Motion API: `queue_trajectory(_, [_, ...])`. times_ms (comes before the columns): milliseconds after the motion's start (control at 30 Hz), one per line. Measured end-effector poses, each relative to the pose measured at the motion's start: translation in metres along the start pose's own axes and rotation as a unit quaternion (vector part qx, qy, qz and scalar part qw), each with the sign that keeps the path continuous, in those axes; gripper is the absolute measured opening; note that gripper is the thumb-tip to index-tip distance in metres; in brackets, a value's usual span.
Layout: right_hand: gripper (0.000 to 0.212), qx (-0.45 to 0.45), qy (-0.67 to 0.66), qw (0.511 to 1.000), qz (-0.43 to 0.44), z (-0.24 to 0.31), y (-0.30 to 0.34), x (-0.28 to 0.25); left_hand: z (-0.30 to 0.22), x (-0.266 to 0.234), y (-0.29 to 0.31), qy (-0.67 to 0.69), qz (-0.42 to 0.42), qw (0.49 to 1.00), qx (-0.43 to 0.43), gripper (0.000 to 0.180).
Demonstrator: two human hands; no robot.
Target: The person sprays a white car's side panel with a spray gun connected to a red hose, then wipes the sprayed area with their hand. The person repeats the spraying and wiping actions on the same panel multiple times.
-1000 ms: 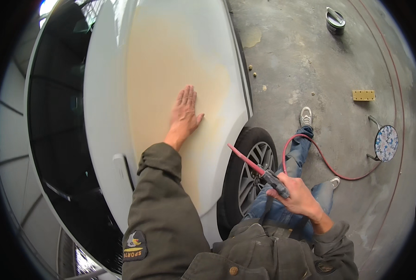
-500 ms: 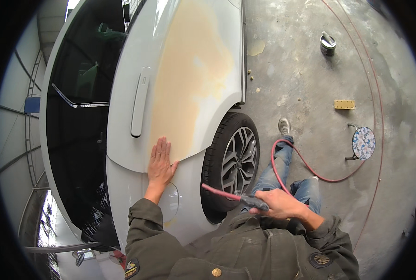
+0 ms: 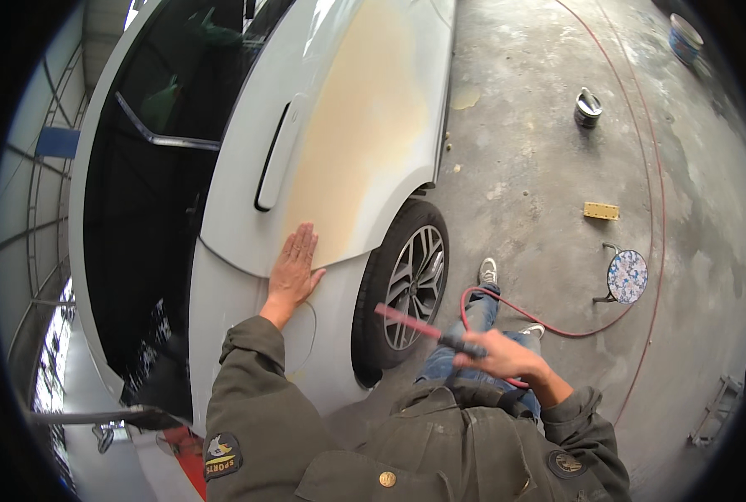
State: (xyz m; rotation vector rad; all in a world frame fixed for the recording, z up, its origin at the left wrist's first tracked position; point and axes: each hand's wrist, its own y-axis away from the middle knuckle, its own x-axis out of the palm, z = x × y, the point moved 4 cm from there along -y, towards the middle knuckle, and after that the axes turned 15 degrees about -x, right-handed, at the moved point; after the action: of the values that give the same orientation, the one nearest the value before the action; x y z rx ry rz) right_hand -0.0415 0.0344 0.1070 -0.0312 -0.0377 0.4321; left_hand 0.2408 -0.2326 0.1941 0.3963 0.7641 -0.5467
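My left hand (image 3: 292, 272) lies flat on the white car's rear door (image 3: 247, 243), fingers stretched out and close together. Its fingertips touch the lower end of a beige, smooth filler patch (image 3: 364, 125) that runs up the panel beside the door handle (image 3: 281, 155). In my right hand (image 3: 507, 356), an air blow gun (image 3: 459, 341) with a dark grip is held at waist height. Its reddish tube nozzle (image 3: 406, 320) points left toward the rear wheel (image 3: 415, 289). A red air hose (image 3: 548, 325) loops from this hand down to the floor.
On the concrete floor to the right stand a small round stool (image 3: 627, 277) with a patterned seat, a yellow block (image 3: 601, 211), an open can (image 3: 588, 109) and a bucket (image 3: 684, 40). The hose trails along (image 3: 659, 209) past them. A metal frame (image 3: 716, 412) sits at the far right.
The view has shifted, and both my feet now show. My left hand stays flat by the patch's lower end. The blow gun remains in my right hand, its nozzle still pointing left.
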Motion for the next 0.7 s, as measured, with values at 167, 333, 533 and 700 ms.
queue_trajectory(167, [0.040, 0.041, 0.047, 0.990, -0.127, -0.006, -0.009, -0.007, 0.016, -0.001, 0.078, -0.058, 0.027, 0.998, 0.006, 0.084])
queue_trajectory(333, [0.041, 0.007, 0.101, 0.994, 0.034, 0.015, -0.024, 0.023, 0.011, -0.008, 0.088, 0.049, 0.043, 0.998, -0.024, 0.082])
queue_trajectory(533, [0.045, 0.058, 0.080, 0.995, 0.010, 0.010, -0.027, 0.017, -0.003, 0.012, 0.086, 0.089, 0.047, 0.995, -0.009, 0.078])
queue_trajectory(700, [0.044, 0.025, 0.080, 0.996, 0.019, 0.007, -0.023, 0.028, -0.019, 0.048, 0.116, 0.115, 0.092, 0.989, 0.011, 0.076])
